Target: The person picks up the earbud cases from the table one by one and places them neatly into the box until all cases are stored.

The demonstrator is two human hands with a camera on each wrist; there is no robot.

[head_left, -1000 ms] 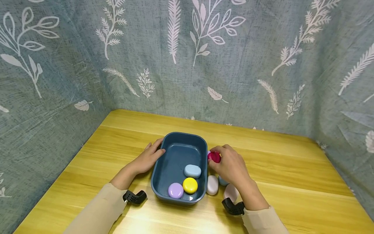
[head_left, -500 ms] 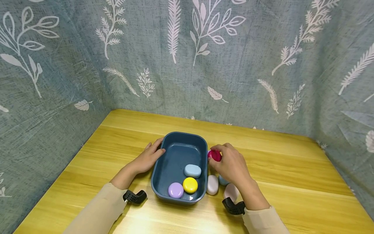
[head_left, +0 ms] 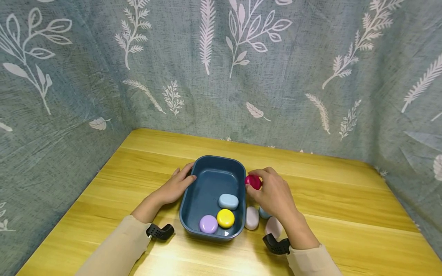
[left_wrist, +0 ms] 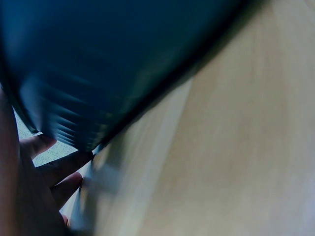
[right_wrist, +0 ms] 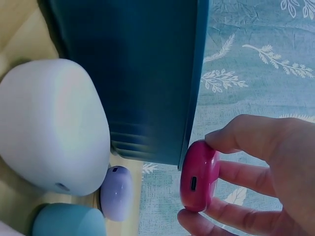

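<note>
One magenta case (head_left: pixel 253 182) in right hand (head_left: pixel 272 193)

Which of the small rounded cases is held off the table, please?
The magenta case, pinched in the right hand beside the blue tray's right rim. The light blue, yellow and lilac cases lie inside the tray; the pale ones rest on the table.

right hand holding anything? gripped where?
Yes: the right hand pinches the pink case by its edges, thumb on one side, fingers on the other, beside the blue bin.

Head view above — wrists close
</note>
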